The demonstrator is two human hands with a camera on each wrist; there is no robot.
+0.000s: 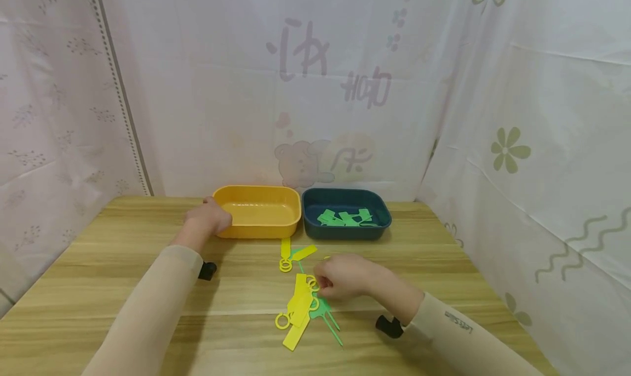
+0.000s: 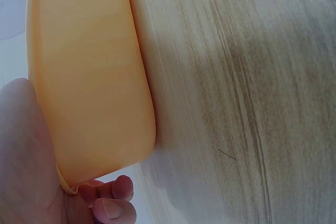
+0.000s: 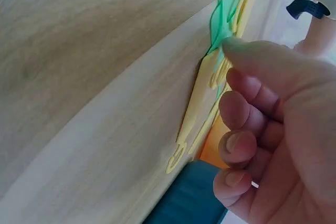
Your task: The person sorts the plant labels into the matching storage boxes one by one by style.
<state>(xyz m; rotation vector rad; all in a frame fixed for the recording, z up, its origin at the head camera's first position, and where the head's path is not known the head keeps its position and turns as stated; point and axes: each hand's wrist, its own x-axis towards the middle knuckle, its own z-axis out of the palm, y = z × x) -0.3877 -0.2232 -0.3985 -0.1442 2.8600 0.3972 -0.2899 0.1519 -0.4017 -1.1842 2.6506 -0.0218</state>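
Fingers (image 3: 239, 148) of the right hand (image 1: 345, 277) curl at yellow tags (image 1: 302, 299) and green tags (image 1: 320, 309) heaped on the table (image 1: 236, 321); whether they grasp one, I cannot tell. Left hand (image 1: 209, 217) grips the end of the yellow tub (image 1: 256, 232) (presumably to steady it), arm stretched forward; right arm angles inward. Blue tub (image 1: 345, 233), holding more green tags, stands just beside.
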